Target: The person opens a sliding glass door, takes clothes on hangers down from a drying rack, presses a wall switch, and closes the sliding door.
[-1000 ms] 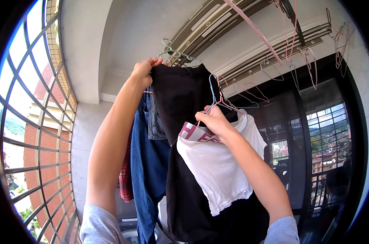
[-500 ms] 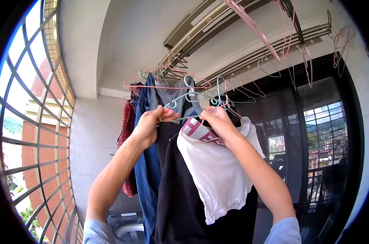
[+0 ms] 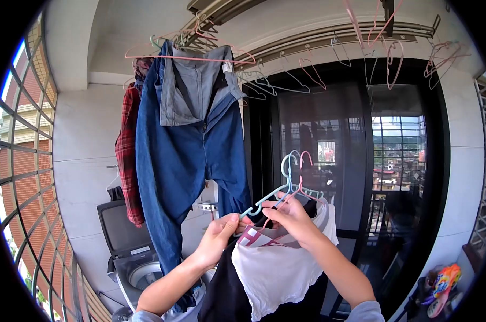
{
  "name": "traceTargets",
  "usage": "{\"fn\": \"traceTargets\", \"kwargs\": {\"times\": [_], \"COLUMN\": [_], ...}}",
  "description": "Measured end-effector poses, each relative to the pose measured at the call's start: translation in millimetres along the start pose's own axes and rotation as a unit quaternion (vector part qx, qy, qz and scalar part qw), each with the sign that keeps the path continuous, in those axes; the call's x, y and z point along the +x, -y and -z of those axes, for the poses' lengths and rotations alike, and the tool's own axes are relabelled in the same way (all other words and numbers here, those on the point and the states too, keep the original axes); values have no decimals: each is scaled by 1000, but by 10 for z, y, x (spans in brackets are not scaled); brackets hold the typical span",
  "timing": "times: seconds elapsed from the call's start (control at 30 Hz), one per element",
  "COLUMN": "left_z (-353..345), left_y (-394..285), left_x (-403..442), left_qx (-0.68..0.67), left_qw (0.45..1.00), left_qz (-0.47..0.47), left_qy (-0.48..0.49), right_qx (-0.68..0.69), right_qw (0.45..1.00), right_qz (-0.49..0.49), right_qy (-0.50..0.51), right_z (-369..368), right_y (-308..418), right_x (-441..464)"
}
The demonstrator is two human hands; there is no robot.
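My left hand (image 3: 221, 236) pinches the left end of a mint-green hanger (image 3: 264, 202), beside black trousers (image 3: 221, 287) that hang low. My right hand (image 3: 291, 217) is closed round the hangers just below their hooks, among them a pink hanger (image 3: 301, 180) and a light blue one. From these hangers a white shirt (image 3: 277, 273) with a maroon printed part hangs in front of the black cloth. Blue jeans (image 3: 184, 155) with a grey waist lining hang from the rack, up and to the left, apart from my hands.
A red plaid shirt (image 3: 127, 155) hangs left of the jeans. Below stands an open washing machine (image 3: 141, 273). Several hangers dangle from the ceiling rack (image 3: 328, 33). A window grille (image 3: 26, 177) is at the left, dark glass doors (image 3: 323, 139) behind, colourful items (image 3: 441, 287) at lower right.
The black trousers have come down from the rack area with both hands, and the view has tilted down. My left hand has moved from high up to the green hanger near my right hand.
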State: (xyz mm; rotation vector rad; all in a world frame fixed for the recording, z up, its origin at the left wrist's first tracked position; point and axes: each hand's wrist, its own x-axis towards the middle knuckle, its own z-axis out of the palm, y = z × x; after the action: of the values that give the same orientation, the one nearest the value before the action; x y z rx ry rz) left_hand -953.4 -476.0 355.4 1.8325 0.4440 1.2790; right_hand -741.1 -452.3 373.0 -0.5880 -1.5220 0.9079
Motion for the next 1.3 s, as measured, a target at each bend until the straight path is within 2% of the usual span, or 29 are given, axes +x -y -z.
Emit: {"fn": "traceTargets", "kwargs": {"times": [0.07,0.13,0.2,0.27,0.47,0.6,0.63,0.73,0.77,0.83,0.93,1.07,1.2,1.3], "left_z": [-115,-257,-447,-639,-1234,-1475,-1485,-1512,-1426,-1336,-1141,-633,-13,427], "left_y": [306,587,802,1036,1298,1524,1493,1374,1430,1197,847,405,-220,-646], "left_x": [-79,-144,-204,-262,-394,-334,-313,-249,-225,-206,-220,-270,-230,-90], "left_qx": [13,-28,-22,34,57,31,26,6,81,139,206,292,418,460], "left_qw": [1000,998,998,997,991,993,987,982,981,978,972,955,896,853], "left_qz": [14,30,41,31,82,79,117,128,69,43,29,-45,-139,-207], "left_qy": [11,39,53,65,92,88,110,136,164,149,106,36,-61,-137], "right_qx": [25,75,121,140,156,158,161,157,169,195,217,243,247,248], "right_qw": [999,996,988,980,961,962,963,968,967,966,962,957,954,950], "right_qz": [-24,-55,-77,-102,-145,-146,-141,-138,-133,-119,-111,-90,-76,-63], "right_qy": [-16,-16,-55,-101,-174,-171,-166,-140,-136,-123,-124,-129,-150,-181], "right_z": [149,300,440,603,1028,1258,1314,1465,1468,1498,1432,1311,1183,1059], "right_y": [-240,-330,-464,-601,-859,-873,-868,-902,-889,-941,-931,-1040,-1167,-1304], "right_x": [-217,-411,-590,-769,-1211,-1277,-1261,-1215,-1195,-1141,-1035,-861,-686,-555]}}
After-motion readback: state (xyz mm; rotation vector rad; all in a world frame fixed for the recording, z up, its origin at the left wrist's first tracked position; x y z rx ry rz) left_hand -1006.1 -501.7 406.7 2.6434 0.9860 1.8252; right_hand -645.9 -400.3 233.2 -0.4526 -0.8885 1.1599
